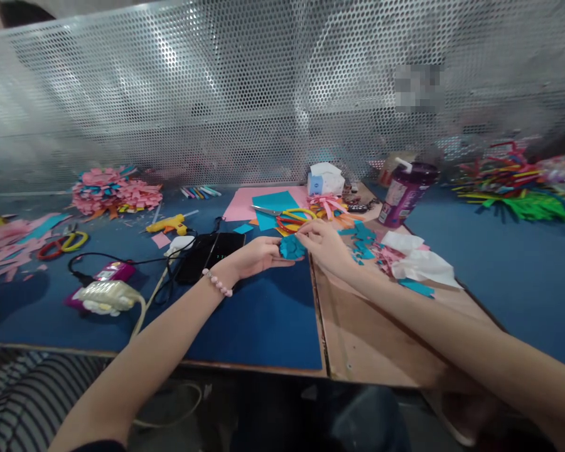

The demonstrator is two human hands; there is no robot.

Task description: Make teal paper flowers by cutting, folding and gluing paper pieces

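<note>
My left hand holds a small blue paper flower with layered petals, above the table's blue top. The fingers of my right hand are pinched together at the flower's upper right edge. Just beyond my hands, scissors with a yellow and a red handle lie over a blue paper sheet, which rests on pink paper. To the right of my right hand are blue paper scraps.
A black phone, a power strip with cables and a yellow glue gun lie on the left. A purple cup and crumpled tissue are on the right. Behind rises a perforated metal panel.
</note>
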